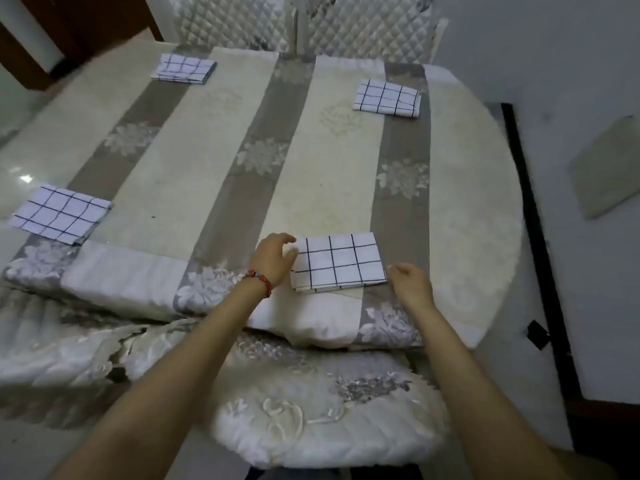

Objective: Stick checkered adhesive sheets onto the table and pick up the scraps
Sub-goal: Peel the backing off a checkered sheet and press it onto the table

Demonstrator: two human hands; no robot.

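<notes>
From my head view, the nearest checkered sheet (pixel 337 262) lies flat at the tabletop's (pixel 207 174) near edge. My left hand (pixel 273 256) touches its left edge, fingers loose; my right hand (pixel 410 284) hangs released beside its right corner. Placing seems done; next I'd press it down.

Home dining room. Desk (pixel 485 209) was covered with a striped beige-and-grey floral damask cloth (pixel 242 161), household style. Two chairs with quilted white padded backs (pixel 363 26) stood at the far side; a near chair had an embroidered seat cushion (pixel 311 410). Four folded checkered sheets (pixel 337 263) lay spread like place settings, one at each seat. Pale tiled floor (pixel 588 81) with a grey mat (pixel 609 168) to the right. Dark wooden furniture or door (pixel 69 22) at the top left. Domestic furnishing throughout, no work or shop equipment visible.
</notes>
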